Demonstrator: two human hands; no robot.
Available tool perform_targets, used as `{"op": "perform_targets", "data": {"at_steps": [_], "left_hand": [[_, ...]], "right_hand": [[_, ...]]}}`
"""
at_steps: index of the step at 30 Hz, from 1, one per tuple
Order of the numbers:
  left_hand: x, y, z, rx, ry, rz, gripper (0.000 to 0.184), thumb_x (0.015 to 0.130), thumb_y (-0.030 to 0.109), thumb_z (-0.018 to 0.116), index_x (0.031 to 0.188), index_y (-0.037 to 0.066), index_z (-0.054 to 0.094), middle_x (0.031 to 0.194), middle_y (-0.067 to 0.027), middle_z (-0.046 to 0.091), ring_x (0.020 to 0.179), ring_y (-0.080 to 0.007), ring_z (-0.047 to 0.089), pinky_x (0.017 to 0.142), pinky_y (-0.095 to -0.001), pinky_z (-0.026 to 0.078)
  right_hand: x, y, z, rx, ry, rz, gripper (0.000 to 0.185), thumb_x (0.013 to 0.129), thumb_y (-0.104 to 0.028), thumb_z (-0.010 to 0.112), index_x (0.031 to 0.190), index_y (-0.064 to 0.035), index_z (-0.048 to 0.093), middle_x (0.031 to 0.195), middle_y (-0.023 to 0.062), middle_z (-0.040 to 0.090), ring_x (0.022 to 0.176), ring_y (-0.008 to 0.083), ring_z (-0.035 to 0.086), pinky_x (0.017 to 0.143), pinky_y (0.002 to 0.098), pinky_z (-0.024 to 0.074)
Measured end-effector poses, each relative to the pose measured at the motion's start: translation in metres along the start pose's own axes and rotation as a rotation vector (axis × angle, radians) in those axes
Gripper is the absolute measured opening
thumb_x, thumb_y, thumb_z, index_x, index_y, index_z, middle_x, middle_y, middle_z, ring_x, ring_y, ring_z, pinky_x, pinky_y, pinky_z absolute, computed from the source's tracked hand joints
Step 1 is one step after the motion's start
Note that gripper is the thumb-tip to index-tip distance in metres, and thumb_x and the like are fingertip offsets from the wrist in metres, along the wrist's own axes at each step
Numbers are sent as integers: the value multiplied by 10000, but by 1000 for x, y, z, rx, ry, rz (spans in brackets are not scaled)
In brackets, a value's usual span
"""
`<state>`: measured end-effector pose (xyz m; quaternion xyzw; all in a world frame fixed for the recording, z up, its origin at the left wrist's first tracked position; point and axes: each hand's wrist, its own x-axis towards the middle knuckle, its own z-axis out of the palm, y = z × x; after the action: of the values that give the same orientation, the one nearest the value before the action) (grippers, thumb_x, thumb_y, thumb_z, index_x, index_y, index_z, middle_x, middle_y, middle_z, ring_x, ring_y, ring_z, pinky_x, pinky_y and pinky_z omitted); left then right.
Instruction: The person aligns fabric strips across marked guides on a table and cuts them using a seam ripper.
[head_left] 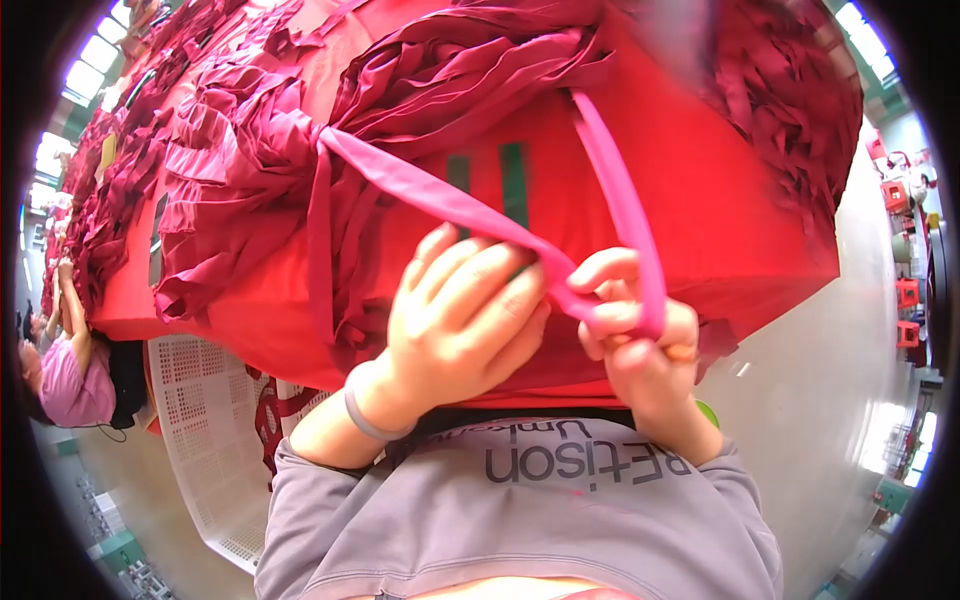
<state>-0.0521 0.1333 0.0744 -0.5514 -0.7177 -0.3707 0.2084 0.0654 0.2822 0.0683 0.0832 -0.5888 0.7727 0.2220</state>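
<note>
A pink fabric strip (425,195) runs from a knot around a bundle of dark pink strips (235,160) down to my hands. My left hand (465,315), with a grey band at the wrist, has its fingers curled over the strip near the table's front edge. My right hand (640,325) pinches the strip, which loops over its fingers and rises to the upper right. Another long bundle of crimson strips (480,65) lies beyond my hands on the red cloth-covered table (720,200). Two dark green stripes show on the cloth.
More heaped strips (800,110) cover the table's right end and far left. A white perforated basket (205,430) stands below the table's left front edge. At the far left, a person in a pink top (78,385) reaches onto the table.
</note>
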Motion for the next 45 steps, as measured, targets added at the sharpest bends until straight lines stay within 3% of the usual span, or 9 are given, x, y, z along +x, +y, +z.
{"op": "perform_targets", "data": {"at_steps": [3,6,9,13,17,22,25,40,45], "left_hand": [[-3,2,-1,-9,13,16,213,615,134,694,804,86,607,839,-53,597,811,-235,593,968,-452,354],[4,-3,-18,-267,-164,24,185,567,72,678,705,83,556,745,-46,551,647,-236,538,669,-364,440],[4,0,-39,-281,-357,-36,161,594,21,667,689,69,545,663,-54,535,581,-235,520,547,-333,422],[1,-13,-76,-381,-454,-241,171,612,15,685,642,34,517,529,-88,430,452,-270,462,433,-361,359],[-22,-29,-110,-426,-270,-462,226,577,108,758,656,8,572,515,-55,478,440,-156,489,439,-277,330],[-32,-53,-120,-396,-460,-434,241,657,149,773,674,-18,600,515,-68,463,439,-177,463,440,-286,307],[-27,-52,-112,-331,-519,-467,255,639,97,771,619,-12,541,501,-73,401,424,-194,411,428,-304,277],[-44,-72,-89,86,-270,-721,256,768,27,693,670,-23,462,557,-62,352,502,-128,314,467,-265,280],[-42,-67,-81,192,-111,-757,223,790,65,692,729,-16,493,602,-82,394,532,-149,360,494,-284,327]], "right_hand": [[-9,-5,9,-132,-29,-30,302,833,-114,673,1093,38,649,1140,169,518,882,171,492,808,307,407],[-10,14,4,4,35,-71,442,869,-175,636,1238,42,523,1190,183,497,1173,297,440,933,381,381],[15,24,-10,411,146,127,584,924,-524,464,1397,-189,397,1341,103,460,784,146,482,547,242,417],[46,11,-27,723,320,167,543,902,-527,506,1323,-186,471,1318,0,509,790,184,524,517,274,402],[42,-20,-80,814,301,-63,424,876,-373,618,1228,-144,560,1195,-94,580,862,162,429,727,291,430],[-11,-56,-188,836,288,-65,393,942,-285,534,1283,-91,501,1333,45,533,1114,383,545,922,519,453],[-36,-81,-212,663,351,-67,374,928,-230,557,1257,-58,510,1368,59,496,1119,330,539,989,480,411],[-137,-200,-494,-162,1359,260,161,885,-188,579,931,-54,655,930,88,688,816,239,663,746,398,561],[-100,-160,-488,-315,1506,254,66,854,-194,601,862,-130,613,731,19,661,577,132,609,395,255,406]]}}
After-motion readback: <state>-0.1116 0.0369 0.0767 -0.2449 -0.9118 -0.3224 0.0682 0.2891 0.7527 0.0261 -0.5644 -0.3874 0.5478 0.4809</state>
